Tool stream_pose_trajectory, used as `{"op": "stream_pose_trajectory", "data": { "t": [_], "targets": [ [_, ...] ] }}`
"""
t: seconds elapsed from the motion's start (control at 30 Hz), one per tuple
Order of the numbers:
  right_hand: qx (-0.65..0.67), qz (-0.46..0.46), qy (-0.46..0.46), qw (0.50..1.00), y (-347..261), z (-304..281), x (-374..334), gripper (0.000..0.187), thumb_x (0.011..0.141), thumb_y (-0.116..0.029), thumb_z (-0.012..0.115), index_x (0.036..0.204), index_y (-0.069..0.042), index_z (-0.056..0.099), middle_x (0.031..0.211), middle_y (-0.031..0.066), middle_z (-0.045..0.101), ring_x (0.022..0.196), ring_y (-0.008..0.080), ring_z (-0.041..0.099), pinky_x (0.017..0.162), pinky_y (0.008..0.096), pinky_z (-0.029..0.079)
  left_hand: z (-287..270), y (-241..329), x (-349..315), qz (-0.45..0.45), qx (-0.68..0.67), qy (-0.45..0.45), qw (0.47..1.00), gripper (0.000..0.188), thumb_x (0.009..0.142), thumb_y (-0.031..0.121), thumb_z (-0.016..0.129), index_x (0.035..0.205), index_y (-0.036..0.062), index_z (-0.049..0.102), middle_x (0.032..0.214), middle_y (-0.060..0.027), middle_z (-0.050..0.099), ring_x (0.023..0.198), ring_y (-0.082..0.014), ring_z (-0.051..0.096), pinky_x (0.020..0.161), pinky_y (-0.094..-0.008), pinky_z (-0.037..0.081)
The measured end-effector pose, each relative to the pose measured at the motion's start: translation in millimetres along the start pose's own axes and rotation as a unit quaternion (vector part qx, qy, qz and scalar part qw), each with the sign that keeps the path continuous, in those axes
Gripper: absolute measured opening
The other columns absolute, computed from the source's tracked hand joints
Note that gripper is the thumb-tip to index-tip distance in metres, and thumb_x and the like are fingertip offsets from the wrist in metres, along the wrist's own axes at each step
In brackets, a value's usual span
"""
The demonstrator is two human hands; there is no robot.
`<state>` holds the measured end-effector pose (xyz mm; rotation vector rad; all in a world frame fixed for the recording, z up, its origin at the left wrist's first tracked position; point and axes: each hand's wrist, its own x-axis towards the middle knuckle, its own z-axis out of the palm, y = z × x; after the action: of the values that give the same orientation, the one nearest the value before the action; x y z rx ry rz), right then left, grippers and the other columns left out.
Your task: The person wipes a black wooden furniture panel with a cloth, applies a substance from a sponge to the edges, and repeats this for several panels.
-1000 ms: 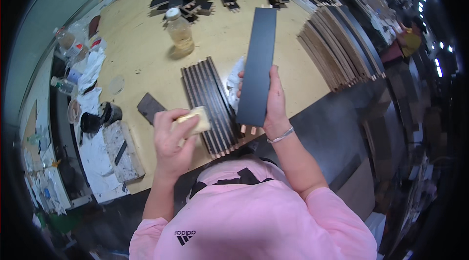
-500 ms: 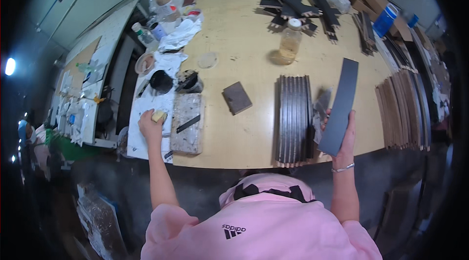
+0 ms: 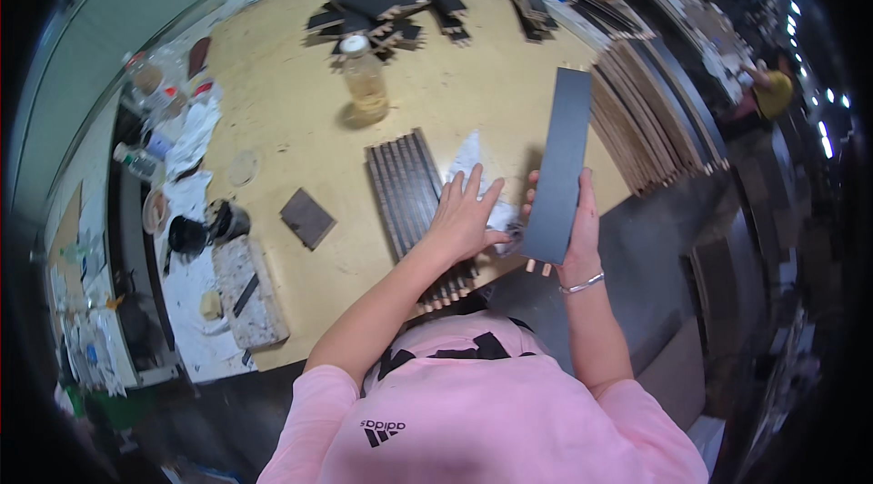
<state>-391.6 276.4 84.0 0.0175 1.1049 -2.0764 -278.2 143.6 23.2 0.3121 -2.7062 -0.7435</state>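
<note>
My right hand point(image 3: 582, 229) grips a long dark grey wooden board point(image 3: 557, 161), held upright and slightly tilted, with small pegs at its lower end. My left hand point(image 3: 464, 219) has its fingers spread over a crumpled white rag point(image 3: 467, 155) that lies between the board and a row of dark slats point(image 3: 397, 184). Nothing shows in that hand, and whether it touches the rag I cannot tell. The row stands on edge, with light pegs along its near end. Farther left, a small yellowish sponge point(image 3: 211, 306) rests beside a stained block point(image 3: 269, 316).
A dark sanding-pad-like piece point(image 3: 307, 219) lies on the wooden table point(image 3: 282, 120). A bottle of yellowish liquid point(image 3: 366, 84) stands beyond the slats. Black pots point(image 3: 187, 237) sit at left. Dark boards point(image 3: 359, 4) are heaped at the back; brown boards point(image 3: 618, 120) stack at right.
My left hand has let go of the sponge and moved right to the white rag. The board stays in my right hand. The view has swung to the right.
</note>
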Motion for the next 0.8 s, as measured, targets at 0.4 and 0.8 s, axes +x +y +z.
{"op": "stream_pose_trajectory", "data": {
  "t": [0.4, 0.8],
  "targets": [
    [0.076, -0.028, 0.047, 0.996, -17.6, -50.4, 10.1, 0.061, 0.101, -0.056, 0.036, 0.108, -0.001, 0.061, 0.082, 0.0084, 0.066, 0.065, 0.0184, 0.065, 0.059, 0.0302, 0.057, -21.1, 72.4, 40.4, 0.172, -0.203, 0.114, 0.957, 0.051, 0.070, -0.009, 0.063, 0.116, 0.0105, 0.067, 0.124, -0.0170, 0.057, 0.108, -0.0378, 0.059, 0.090, -0.0404, 0.050],
    [0.039, 0.063, -0.105, 0.992, 1.8, -53.4, 22.8, 0.056, 0.101, -0.053, 0.039, 0.106, -0.002, 0.061, 0.083, 0.0113, 0.067, 0.070, 0.0188, 0.067, 0.063, 0.0322, 0.056, -52.9, 28.0, -17.4, 0.142, -0.134, 0.079, 0.978, 0.034, 0.066, -0.007, 0.060, 0.096, 0.0037, 0.072, 0.116, -0.0108, 0.068, 0.098, -0.0340, 0.061, 0.084, -0.0398, 0.051]
  ]
}}
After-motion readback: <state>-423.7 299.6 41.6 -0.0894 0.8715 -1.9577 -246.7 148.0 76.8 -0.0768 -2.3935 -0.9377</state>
